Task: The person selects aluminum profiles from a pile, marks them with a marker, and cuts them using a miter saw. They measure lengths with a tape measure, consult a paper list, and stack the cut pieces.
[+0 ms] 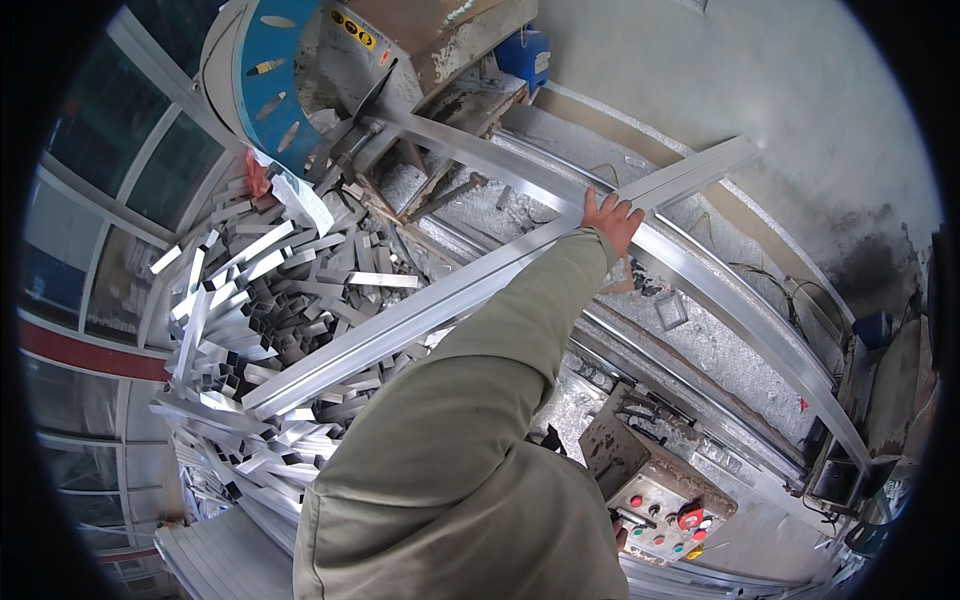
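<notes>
**Left hand laid where two silver bars cross**

Head view: One pale silver metal bar point(400, 330) runs beneath the left hand point(613, 220), stretching from it toward eight o'clock and on past the fingers to two o'clock. A longer silver bar point(495, 163) meets it there, running from the hand toward ten o'clock and, the other way, between four and five. The hand covers the crossing, so which bar lies uppermost cannot be told.

The left hand's fingers are slightly apart and bent over the metal, touching it at the crossing. The thumb cannot be made out, so whether they clamp a bar or merely rest on it is unclear. The right hand point(621, 537), near six o'clock from the left, shows only a sliver beside a control box point(665, 535) with red, green and black buttons; how its fingers stand cannot be told.

Both bars look straight-sided and smooth, with bright reflections; the eight-to-two bar has lengthwise ridges, and fisheye bending curves the longer one. A heap of short metal offcuts point(375, 280) lies toward eight o'clock. A blue slotted guard point(270, 118) stands at ten, beyond the heap's upper edge.
</notes>
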`<action>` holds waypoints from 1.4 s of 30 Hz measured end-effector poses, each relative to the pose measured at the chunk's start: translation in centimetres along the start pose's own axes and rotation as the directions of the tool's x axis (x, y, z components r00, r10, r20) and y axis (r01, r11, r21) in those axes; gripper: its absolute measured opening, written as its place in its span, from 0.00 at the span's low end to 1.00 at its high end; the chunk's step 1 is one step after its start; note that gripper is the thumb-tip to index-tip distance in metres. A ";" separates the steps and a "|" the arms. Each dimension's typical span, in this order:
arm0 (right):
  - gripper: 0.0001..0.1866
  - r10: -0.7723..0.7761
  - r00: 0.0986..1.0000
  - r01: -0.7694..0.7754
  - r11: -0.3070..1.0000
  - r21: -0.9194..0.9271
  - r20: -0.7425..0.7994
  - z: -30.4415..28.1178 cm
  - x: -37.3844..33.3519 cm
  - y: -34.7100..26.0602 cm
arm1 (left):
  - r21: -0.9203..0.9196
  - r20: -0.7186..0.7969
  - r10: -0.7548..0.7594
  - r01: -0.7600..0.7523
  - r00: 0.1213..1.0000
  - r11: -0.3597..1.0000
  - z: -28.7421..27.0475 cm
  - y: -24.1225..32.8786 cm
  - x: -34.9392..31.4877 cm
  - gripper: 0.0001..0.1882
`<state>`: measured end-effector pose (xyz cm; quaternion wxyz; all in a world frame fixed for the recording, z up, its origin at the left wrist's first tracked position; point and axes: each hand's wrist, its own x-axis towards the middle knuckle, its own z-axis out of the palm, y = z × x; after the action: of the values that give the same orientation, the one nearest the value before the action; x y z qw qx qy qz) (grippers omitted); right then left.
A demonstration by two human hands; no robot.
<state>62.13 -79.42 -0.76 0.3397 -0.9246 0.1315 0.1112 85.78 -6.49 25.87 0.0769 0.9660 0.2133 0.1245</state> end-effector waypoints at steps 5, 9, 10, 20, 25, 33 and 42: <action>0.21 -0.062 0.992 0.063 0.998 -0.005 0.114 -3.7 -3.2 -13.9 | 0.034 0.052 0.058 -0.059 0.997 0.998 -1.1 0.7 -0.1 0.47; 0.13 -0.292 0.938 0.345 0.841 -0.416 0.188 -5.4 -1.8 -13.1 | 0.070 0.096 0.050 -0.057 0.994 0.996 -0.3 0.8 0.8 0.50; 0.12 -0.280 0.927 0.369 0.805 -0.465 0.250 -6.1 -1.9 -14.2 | 0.074 0.129 0.047 -0.057 0.991 0.996 -1.1 1.3 0.6 0.51; 0.09 -0.329 0.934 0.351 0.765 -0.541 0.141 -4.8 -4.6 -13.8 | 0.208 0.183 0.037 -0.076 0.982 0.975 -0.9 2.4 0.3 0.54; 0.18 -0.233 0.972 0.226 0.873 -0.433 0.039 -3.9 -5.8 -12.3 | 0.213 0.192 0.066 -0.107 0.979 0.971 -1.0 3.0 0.3 0.54; 0.22 0.201 0.967 -0.217 0.971 -0.099 -0.156 -2.1 -14.5 -10.8 | 0.262 0.147 0.057 -0.094 0.988 0.960 -1.5 3.2 -0.6 0.54; 0.25 0.498 0.867 -0.498 0.867 -0.010 -0.013 2.9 -24.9 -4.6 | 0.306 -0.001 0.144 -0.137 0.990 0.942 0.3 2.0 -0.9 0.49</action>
<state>39.87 -70.00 7.18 0.2928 -0.8623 0.3662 0.1912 85.87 -8.72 25.79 -0.0847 0.9775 0.1615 0.1063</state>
